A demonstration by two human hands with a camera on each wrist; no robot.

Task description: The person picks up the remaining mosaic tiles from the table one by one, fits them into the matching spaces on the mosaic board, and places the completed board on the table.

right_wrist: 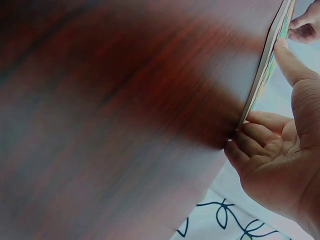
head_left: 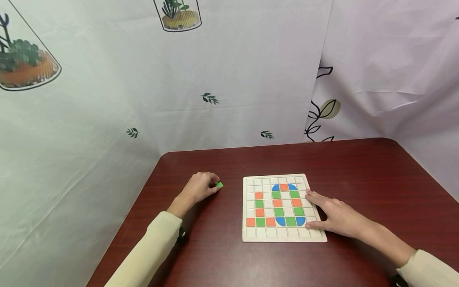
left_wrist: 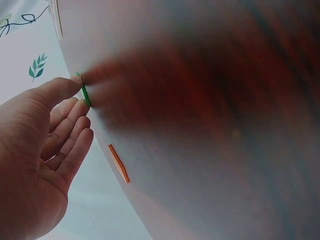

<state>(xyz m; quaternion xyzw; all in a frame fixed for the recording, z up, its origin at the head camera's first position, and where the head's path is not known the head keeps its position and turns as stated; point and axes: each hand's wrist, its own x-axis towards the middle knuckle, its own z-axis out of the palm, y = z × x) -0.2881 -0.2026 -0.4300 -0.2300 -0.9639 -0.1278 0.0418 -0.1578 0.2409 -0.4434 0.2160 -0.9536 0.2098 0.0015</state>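
Observation:
My left hand (head_left: 199, 187) is at the left part of the table, its thumb and fingertip pinching a small green tile (head_left: 219, 184) by its edges. In the left wrist view the green tile (left_wrist: 85, 91) is seen edge-on, and a thin orange tile (left_wrist: 119, 164) lies on the table near the fingers. To the right is a pale square grid board (head_left: 287, 236) with orange, green and blue tiles set in some of its cells. My right hand (head_left: 338, 217) rests at the board's right edge, thumb and fingertips spread along it, the fingers fairly straight.
The dark red-brown table (head_left: 222, 263) has rounded back corners. A pale printed cloth (head_left: 233, 71) hangs behind it and along the left side, with leaf and plant drawings.

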